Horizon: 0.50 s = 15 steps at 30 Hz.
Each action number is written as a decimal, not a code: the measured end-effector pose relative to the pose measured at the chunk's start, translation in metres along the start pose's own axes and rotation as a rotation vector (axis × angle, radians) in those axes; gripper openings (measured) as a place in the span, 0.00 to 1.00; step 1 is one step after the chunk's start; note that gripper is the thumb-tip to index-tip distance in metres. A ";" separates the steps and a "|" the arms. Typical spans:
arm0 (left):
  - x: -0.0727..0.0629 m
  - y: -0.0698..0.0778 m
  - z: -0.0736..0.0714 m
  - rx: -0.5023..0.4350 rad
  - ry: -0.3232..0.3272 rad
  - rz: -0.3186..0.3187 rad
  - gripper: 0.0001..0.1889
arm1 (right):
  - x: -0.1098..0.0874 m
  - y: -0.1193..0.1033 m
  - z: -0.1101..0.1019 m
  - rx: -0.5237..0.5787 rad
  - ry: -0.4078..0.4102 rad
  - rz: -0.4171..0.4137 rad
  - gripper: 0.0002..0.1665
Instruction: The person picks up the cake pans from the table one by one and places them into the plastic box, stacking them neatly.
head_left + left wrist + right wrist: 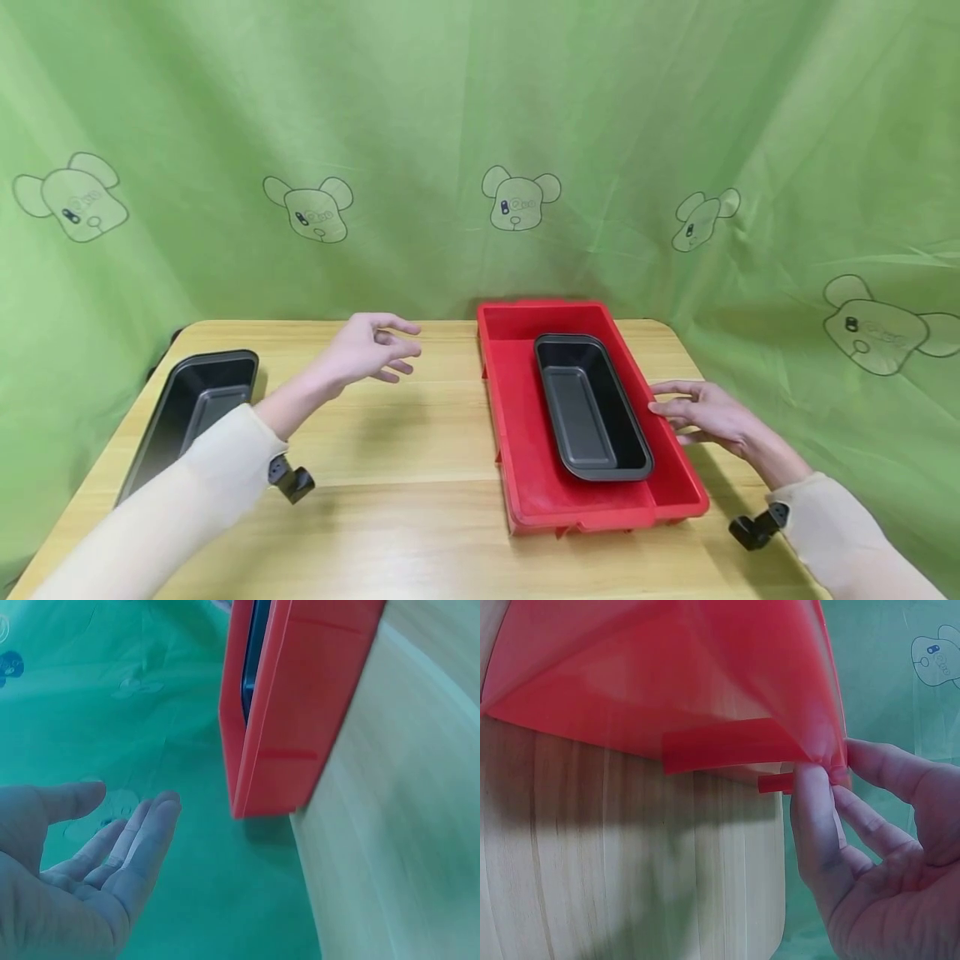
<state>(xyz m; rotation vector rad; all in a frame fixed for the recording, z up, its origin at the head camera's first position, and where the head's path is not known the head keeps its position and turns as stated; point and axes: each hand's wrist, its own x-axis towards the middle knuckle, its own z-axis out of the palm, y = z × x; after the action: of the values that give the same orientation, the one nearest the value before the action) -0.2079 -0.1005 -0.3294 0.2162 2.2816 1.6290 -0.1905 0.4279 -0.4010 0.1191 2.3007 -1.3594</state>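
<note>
A red plastic bin [522, 417] stands on the right part of the table, with a dark loaf pan [588, 408] lying inside it. My right hand [708, 412] is at the bin's right wall and pinches its rim. In the right wrist view the thumb and fingers of that hand [885, 847] lie on either side of the red edge. My left hand [371, 348] hovers over the table left of the bin, fingers loosely spread and holding nothing. The left wrist view shows this hand [82, 877] apart from the bin wall [300, 735].
Another dark loaf pan [213, 379] lies at the table's left side, partly hidden by my left sleeve. The light wooden table [420, 500] ends at the back against a green curtain [420, 167] with mouse-head drawings, which also hangs along both sides.
</note>
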 end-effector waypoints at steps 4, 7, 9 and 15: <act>-0.010 -0.004 -0.018 0.020 0.021 -0.001 0.25 | 0.000 0.000 0.000 0.001 -0.001 0.002 0.41; -0.018 -0.008 -0.033 0.043 0.039 -0.003 0.26 | 0.000 0.000 0.000 0.004 0.000 0.004 0.41; -0.023 -0.012 -0.043 0.056 0.050 -0.004 0.27 | 0.000 0.000 0.000 0.005 -0.001 0.004 0.41; -0.035 -0.030 -0.076 0.092 0.092 -0.008 0.30 | 0.000 0.000 0.000 -0.001 0.000 0.004 0.42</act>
<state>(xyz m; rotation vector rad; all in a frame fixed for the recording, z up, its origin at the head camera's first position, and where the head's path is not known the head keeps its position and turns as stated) -0.1998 -0.1890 -0.3290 0.1565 2.4260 1.5614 -0.1906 0.4274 -0.4010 0.1239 2.2997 -1.3566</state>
